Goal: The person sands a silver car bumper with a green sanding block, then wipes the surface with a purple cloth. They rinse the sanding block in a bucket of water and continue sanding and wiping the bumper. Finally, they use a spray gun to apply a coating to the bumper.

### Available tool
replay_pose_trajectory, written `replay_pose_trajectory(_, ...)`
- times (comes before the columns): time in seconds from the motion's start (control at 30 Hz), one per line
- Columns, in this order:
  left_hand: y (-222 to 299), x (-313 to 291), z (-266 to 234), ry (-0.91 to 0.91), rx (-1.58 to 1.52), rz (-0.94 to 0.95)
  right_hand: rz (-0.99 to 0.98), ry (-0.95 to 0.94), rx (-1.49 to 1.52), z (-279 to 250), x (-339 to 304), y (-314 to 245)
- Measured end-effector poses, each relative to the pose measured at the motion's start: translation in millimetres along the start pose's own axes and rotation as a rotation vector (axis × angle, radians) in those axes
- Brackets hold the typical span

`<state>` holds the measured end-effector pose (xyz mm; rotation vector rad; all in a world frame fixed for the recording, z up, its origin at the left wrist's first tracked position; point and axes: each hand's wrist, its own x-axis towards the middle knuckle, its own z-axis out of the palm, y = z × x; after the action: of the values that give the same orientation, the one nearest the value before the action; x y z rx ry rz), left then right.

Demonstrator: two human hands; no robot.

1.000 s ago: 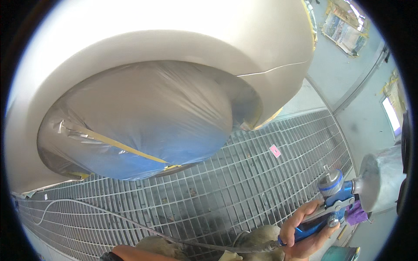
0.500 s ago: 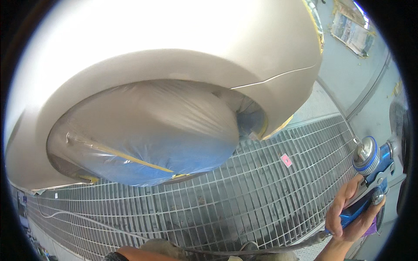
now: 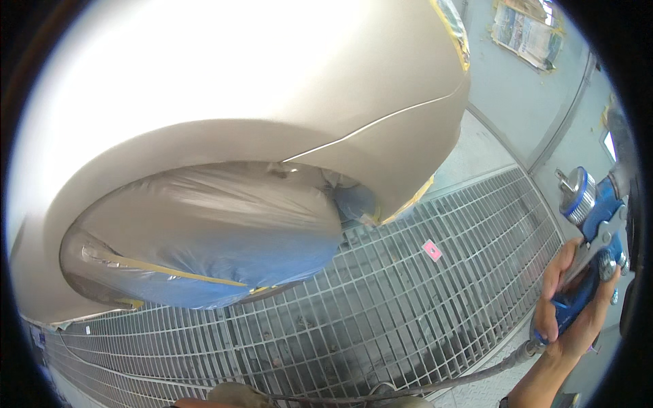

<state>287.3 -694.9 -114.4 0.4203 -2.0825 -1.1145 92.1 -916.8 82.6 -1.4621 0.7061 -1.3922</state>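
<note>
At the right edge my right hand [image 3: 583,309] is closed round the handle of a blue and silver paint spray gun [image 3: 600,228], fingers wrapped about the grip and trigger. A hose [image 3: 469,379] runs from the bottom of its handle. The gun's round nozzle points left, toward a pale beige car body panel [image 3: 381,88], without touching it. Below the wheel arch, the wheel is wrapped in blue-tinted plastic sheeting [image 3: 211,231] with a strip of yellow tape [image 3: 170,270]. Of my left arm only a sliver of skin [image 3: 194,402] shows at the lower edge; its hand is out of view.
Metal floor grating [image 3: 381,306] spreads beneath the car, with a small pink card [image 3: 431,251] lying on it. A grey-green wall [image 3: 524,95] at the right bears taped-up paper [image 3: 527,37]. The hose crosses low in front of my legs.
The view has shifted, so the car's wheel arch sits lower and further left. My right hand and the spray gun have tilted slightly and moved right. The left arm has slipped mostly out of sight.
</note>
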Motion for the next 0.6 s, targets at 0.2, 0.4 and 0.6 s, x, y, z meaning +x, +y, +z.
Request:
replay_pose_trajectory(0.2, -0.9, 2.3, -5.8, -0.026, -0.037, -0.018, 0.07, -0.237, 0.144, -4.6, 2.5, -4.0)
replay_pose_trajectory(0.4, 2.5, 3.2, -8.7, 0.004, -0.063, -0.045, 0.105, 0.016, 0.206, -3.6, 2.8, 14.7)
replay_pose_trajectory(0.6, 1.5, 0.7, -7.4, -0.02, -0.062, -0.046, 0.1, -0.201, 0.317, 2.4, -7.5, 16.3)
